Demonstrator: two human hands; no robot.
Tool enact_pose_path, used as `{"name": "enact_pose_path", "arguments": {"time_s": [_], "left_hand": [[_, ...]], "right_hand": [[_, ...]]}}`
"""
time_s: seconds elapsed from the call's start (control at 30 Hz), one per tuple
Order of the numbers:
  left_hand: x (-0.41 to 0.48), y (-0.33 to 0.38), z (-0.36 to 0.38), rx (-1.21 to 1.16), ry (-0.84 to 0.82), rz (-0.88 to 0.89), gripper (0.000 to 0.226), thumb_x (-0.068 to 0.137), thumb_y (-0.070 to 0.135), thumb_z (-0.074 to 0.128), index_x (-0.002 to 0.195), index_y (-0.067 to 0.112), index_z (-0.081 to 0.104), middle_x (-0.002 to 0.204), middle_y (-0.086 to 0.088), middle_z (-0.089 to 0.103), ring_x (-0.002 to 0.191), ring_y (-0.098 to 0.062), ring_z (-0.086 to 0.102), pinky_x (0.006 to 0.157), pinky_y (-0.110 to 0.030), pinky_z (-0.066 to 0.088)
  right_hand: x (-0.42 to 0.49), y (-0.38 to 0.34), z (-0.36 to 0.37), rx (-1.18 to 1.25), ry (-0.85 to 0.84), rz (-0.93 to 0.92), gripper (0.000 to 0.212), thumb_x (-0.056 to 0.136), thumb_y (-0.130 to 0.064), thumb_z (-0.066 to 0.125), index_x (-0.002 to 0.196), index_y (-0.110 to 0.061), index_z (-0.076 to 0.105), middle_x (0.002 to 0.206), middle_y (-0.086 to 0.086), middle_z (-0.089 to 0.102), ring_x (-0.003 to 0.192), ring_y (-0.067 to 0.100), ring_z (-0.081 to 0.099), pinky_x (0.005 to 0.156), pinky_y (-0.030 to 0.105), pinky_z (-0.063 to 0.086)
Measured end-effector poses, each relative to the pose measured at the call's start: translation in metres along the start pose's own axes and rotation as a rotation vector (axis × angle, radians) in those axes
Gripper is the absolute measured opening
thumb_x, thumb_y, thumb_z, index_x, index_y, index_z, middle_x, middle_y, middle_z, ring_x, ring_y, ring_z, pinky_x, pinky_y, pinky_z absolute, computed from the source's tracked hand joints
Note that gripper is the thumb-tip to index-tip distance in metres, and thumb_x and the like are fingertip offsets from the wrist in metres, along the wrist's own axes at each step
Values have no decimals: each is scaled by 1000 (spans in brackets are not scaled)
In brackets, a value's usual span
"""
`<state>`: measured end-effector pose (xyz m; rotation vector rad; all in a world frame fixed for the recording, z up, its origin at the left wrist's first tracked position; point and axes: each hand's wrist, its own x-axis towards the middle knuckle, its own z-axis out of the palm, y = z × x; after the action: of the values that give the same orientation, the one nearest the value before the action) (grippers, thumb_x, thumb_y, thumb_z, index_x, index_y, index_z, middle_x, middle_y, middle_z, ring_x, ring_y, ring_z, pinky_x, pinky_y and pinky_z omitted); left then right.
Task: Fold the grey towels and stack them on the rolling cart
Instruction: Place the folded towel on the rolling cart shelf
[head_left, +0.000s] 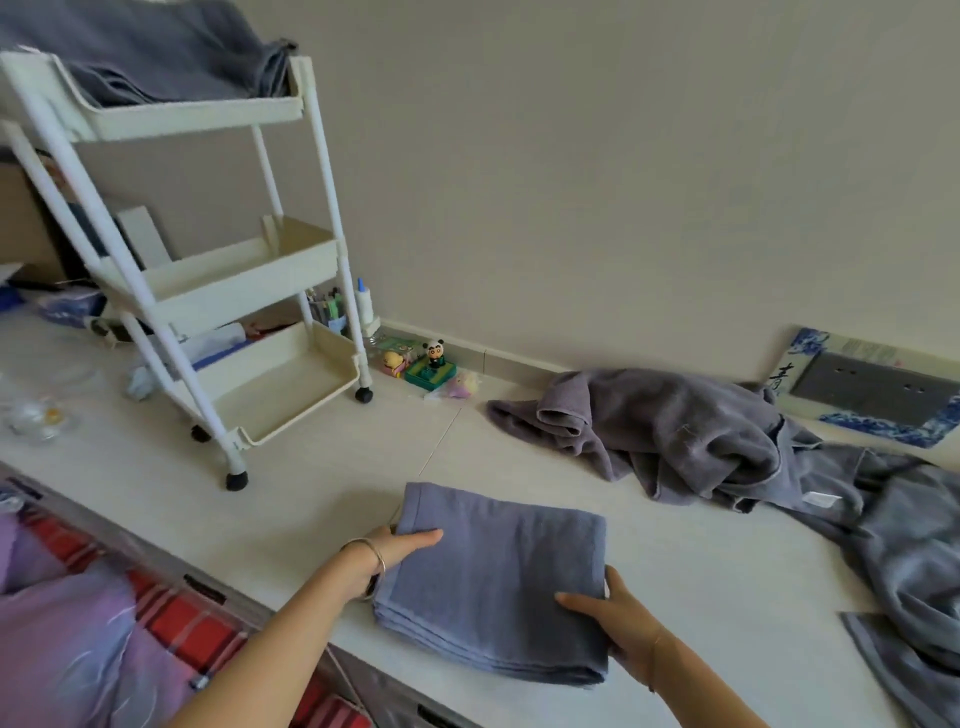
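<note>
Because both grips hold only the side edges of the folded towel (498, 571), the first risk I see is that its layers slide apart when I lift it. The left grip (402, 543) pinches the left edge, thumb lying on top. The right grip (618, 623) pinches the near right corner in the same way. The towel rests on the pale tiled surface (322, 499), close to its front edge, and the stacked hems on the near side sit a little uneven. If I lift by the thumbs alone, I think the middle sags and the fold opens. Below the front edge, on the left, lies a purple cloth (67, 623), and a pull toward me can drop the towel there.

Between the towel and the rolling cart (197, 111) the surface is bare, so the way left and up looks free. The cart's front wheel (236, 480) is near this way, and a knock could roll the cart. On the right the unfolded towels (675, 436) lie well apart from my grips. Farther up, the top tray carries a stack of grey towels (156, 57) that rises above the rim and hangs over its right end. One more towel on top may push it off.
</note>
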<state>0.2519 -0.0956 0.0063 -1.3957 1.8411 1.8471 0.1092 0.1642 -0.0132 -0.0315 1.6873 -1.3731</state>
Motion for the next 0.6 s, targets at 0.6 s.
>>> {"name": "enact_pose_path", "arguments": {"time_s": [0.6], "left_hand": [[-224, 241, -224, -324, 330, 914, 22, 85, 21, 66, 104, 11, 64, 102, -6, 70, 88, -17, 67, 79, -24, 55]], "right_hand": [[-71, -398, 156, -102, -260, -887, 50, 77, -30, 72, 121, -12, 59, 110, 10, 70, 97, 24, 69, 67, 25, 57]]}}
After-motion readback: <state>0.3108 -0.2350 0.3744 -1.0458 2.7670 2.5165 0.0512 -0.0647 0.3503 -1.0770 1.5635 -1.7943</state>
